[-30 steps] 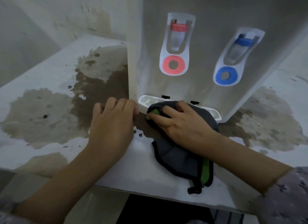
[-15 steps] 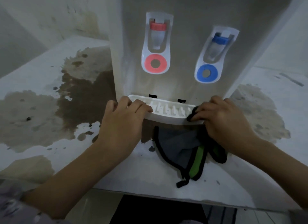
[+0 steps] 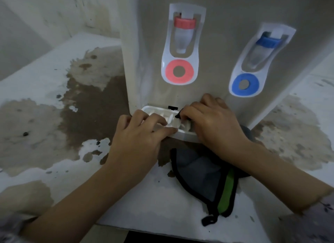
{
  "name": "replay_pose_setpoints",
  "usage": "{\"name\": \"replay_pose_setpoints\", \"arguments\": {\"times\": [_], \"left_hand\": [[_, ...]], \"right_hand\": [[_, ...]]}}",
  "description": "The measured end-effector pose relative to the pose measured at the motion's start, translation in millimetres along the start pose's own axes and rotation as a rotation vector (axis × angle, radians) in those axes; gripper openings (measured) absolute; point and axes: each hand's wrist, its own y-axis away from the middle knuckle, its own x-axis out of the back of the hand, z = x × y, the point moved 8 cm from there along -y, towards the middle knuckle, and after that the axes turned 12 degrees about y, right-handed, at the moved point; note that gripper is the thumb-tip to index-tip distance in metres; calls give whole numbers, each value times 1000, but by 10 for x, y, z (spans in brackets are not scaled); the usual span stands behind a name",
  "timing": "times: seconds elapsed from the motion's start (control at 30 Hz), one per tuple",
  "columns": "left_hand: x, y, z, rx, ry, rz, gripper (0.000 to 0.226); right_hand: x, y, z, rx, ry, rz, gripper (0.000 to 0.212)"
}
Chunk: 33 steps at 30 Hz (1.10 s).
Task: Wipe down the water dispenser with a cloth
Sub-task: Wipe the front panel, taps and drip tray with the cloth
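Dispenser (image 3: 148,43): stood on the worktop (image 3: 45,76); a red tap (image 3: 184,23) is set left and a blue tap (image 3: 269,41) right on its front.
Tray (image 3: 153,109): white, ribbed, fitted at the dispenser's foot.
Left grip (image 3: 137,137): bent fingers are laid over the tray's front rim; the thumb is hidden.
Right grip (image 3: 211,127): the cloth's black hem is pinched over the tray.
Cloth (image 3: 200,177): grey, black-edged, green-striped; trailed from under the right grip onto the worktop.
Stains (image 3: 86,107): brown, spread on both sides of the dispenser.

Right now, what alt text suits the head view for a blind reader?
Two hands work at the drip tray of a water dispenser: the left hand holds its front rim, the right hand presses a grey cloth into it. A red tap and a blue tap sit above; the counter is stained.
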Motion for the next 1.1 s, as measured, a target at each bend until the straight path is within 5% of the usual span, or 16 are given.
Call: {"name": "replay_pose_setpoints", "arguments": {"times": [0.17, 0.43, 0.63, 0.97, 1.1], "left_hand": [[-26, 1, 22, -30, 40, -11, 32], [-12, 1, 97, -63, 12, 10, 30], [-40, 32, 166, -80, -100, -40, 35], [-45, 62, 129, -42, -104, -61, 43], [-38, 65, 117, -27, -87, -57, 44]], "right_hand": [[-57, -14, 107, -113, -254, -156, 30], [-42, 24, -140, 197, 196, -183, 41], [-195, -11, -3, 32, -168, -384, 48], [-289, 71, 78, -174, -685, -405, 34], [-255, 60, 13, -124, -668, -375, 40]]}}
